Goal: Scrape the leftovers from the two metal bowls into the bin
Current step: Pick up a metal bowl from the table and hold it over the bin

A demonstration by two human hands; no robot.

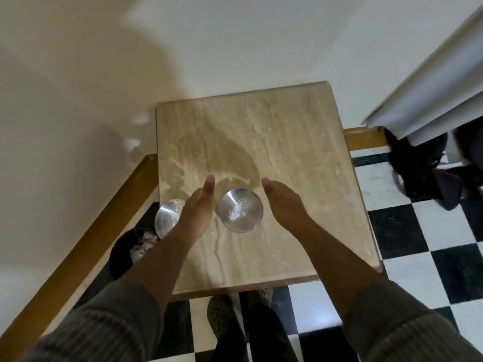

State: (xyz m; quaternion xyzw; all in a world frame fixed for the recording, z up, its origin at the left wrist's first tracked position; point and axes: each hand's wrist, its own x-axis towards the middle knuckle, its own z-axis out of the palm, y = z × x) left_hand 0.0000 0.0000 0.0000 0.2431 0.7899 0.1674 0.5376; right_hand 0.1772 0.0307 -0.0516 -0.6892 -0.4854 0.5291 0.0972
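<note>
Two small metal bowls stand on a beige stone table. The right bowl holds a few white crumbs and sits between my hands. The left bowl is at the table's left edge, partly hidden by my left wrist; I cannot tell what is in it. My left hand lies flat-fingered just left of the right bowl, holding nothing. My right hand hovers just right of that bowl, fingers extended and empty. A dark bin with scraps inside stands on the floor left of the table, below the left bowl.
A cream wall rises behind and to the left, with a wooden skirting along the floor. Black-and-white checkered floor lies to the right. A dark bag sits under a white ledge at right. My feet are at the table's near edge.
</note>
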